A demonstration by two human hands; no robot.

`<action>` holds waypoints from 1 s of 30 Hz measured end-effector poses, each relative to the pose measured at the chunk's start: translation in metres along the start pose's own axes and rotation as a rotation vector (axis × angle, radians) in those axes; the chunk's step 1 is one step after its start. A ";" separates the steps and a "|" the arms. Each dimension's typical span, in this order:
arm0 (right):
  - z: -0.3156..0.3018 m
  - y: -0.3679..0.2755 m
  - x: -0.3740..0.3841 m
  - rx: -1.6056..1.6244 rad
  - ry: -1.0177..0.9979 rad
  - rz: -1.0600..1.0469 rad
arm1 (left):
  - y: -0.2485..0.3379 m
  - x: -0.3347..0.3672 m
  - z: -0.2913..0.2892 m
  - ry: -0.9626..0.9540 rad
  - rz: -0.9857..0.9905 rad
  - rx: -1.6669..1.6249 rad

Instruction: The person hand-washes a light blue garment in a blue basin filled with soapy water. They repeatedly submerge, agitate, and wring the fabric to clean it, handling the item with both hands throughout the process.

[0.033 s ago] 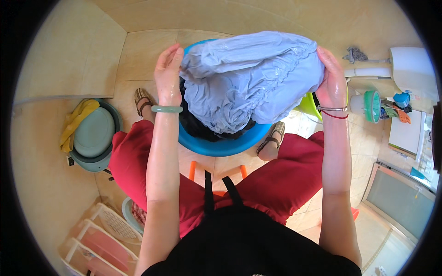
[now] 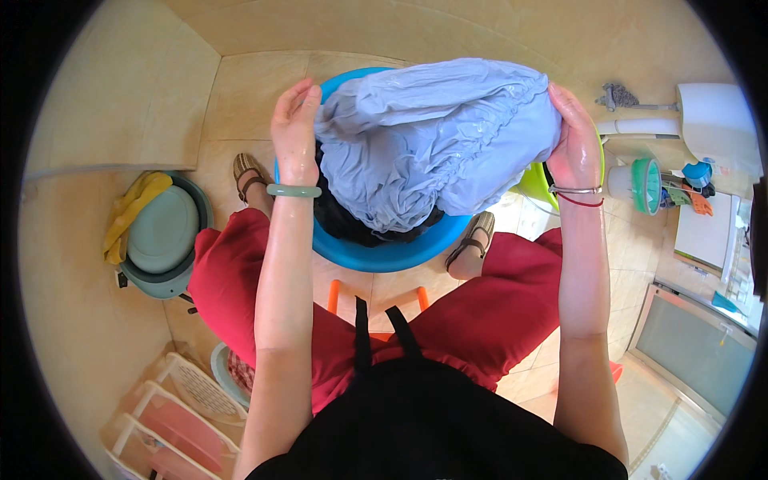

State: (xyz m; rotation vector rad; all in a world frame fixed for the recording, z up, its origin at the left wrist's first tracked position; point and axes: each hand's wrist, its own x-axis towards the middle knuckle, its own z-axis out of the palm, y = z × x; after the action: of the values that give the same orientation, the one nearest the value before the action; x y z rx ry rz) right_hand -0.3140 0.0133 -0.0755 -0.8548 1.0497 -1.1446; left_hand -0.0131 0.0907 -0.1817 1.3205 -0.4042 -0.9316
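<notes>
A wet, crumpled light blue cloth with a gathered seam is stretched between my two hands above a blue basin. At its left edge my left hand is closed, the fingers bent around the fabric. My right hand grips the far right end, its fingers partly behind the cloth. Dark wet fabric lies in the basin under the blue cloth. Folds hide most of the basin's inside, and what kind of item the cloth is cannot be made out.
A lime green bucket stands right of the basin, partly covered. On the left are stacked grey-green basins with a yellow cloth. A white rack sits lower left. Orange stool legs show between my knees.
My left hand has shifted very slightly right and down. The cloth's upper edge has sunk a little, so more of the basin's far rim shows.
</notes>
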 end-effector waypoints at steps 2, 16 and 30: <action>-0.001 0.007 -0.002 -0.007 -0.008 0.033 | -0.025 -0.004 -0.002 0.010 0.056 0.071; -0.035 0.022 0.002 -0.007 0.002 0.017 | -0.095 -0.088 0.042 -0.305 0.019 0.210; -0.016 0.019 0.010 -0.033 -0.186 -0.204 | -0.033 -0.103 0.013 -0.764 -0.248 0.168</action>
State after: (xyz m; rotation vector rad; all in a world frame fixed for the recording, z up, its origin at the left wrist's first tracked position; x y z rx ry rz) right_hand -0.3235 0.0072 -0.0998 -1.0923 0.8445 -1.1936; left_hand -0.0948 0.1621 -0.1840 1.1379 -0.9320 -1.6389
